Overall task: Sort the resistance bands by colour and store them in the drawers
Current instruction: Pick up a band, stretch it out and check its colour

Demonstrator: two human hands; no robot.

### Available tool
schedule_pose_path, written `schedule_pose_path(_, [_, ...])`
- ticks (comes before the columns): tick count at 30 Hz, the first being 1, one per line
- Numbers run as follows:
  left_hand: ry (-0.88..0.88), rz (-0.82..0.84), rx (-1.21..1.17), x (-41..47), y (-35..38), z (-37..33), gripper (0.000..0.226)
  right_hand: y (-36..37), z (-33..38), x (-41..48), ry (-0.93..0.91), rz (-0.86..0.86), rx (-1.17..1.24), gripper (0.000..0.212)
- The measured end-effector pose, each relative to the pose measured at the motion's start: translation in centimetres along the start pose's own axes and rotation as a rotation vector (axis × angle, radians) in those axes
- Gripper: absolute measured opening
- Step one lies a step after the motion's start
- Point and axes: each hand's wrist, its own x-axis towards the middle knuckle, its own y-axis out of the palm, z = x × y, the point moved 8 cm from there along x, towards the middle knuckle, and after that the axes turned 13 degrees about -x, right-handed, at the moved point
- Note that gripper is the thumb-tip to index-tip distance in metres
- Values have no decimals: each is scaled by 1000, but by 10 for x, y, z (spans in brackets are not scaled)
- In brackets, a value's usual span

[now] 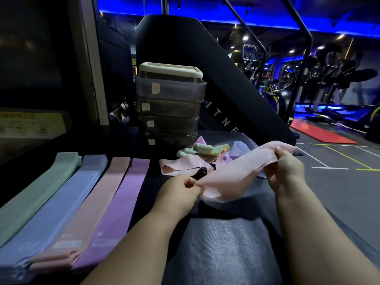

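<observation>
Four flat stacks of smooth bands (61, 202), green, blue, pink and purple, lie on the dark woven surface (226, 243) left of the fingers. Translucent boxy drawers (170, 108) stand beyond the fingers, with crumpled loose bands (205, 151) at their foot. Left hand (181, 192) and right hand (285, 167) each pinch one end of a thin pink band (232, 169) spanning between them.

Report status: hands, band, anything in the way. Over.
Left hand pinches, right hand grips the pink band, stretched between them. Four sorted stacks lie left. Loose bands heaped before the drawer unit.
</observation>
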Motion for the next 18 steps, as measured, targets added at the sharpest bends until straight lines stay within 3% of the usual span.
schedule_pose_path(3, [-93, 73, -414, -4, 6, -3, 17, -5, -3, 7, 27, -34, 22, 34])
schedule_pose_path(6, [-222, 147, -609, -10, 12, -3, 21, -8, -5, 10, 45, -44, 41, 33])
schedule_pose_path(10, [-274, 140, -571, -9, 13, 1, 21, -12, -5, 13, 51, -68, 51, 25])
schedule_pose_path(14, [-197, 111, -437, -7, 10, 0, 26, -13, -5, 12, 57, -82, 12, 26])
schedule_pose_path(18, [-156, 93, -405, -7, 10, -1, 8, -13, -6, 13, 75, -69, -14, 10])
